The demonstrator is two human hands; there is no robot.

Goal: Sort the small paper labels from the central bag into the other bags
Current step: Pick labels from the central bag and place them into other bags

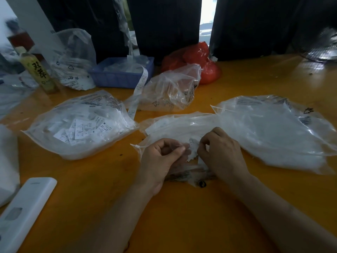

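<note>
Labels [193, 150] sit at the central bag [182, 126] mouth, pinched between our left hand [160, 161] and right hand [221, 152]; the left bag [78, 125] lies nearer our left hand.

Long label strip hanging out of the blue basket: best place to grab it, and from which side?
Probably pinch the label strip across its width on the stretch draping free between the blue basket rim and the orange table. There both flat faces are exposed, so come from the near side. Its lower end lies between two clear bags, which crowds a grip there.
</note>
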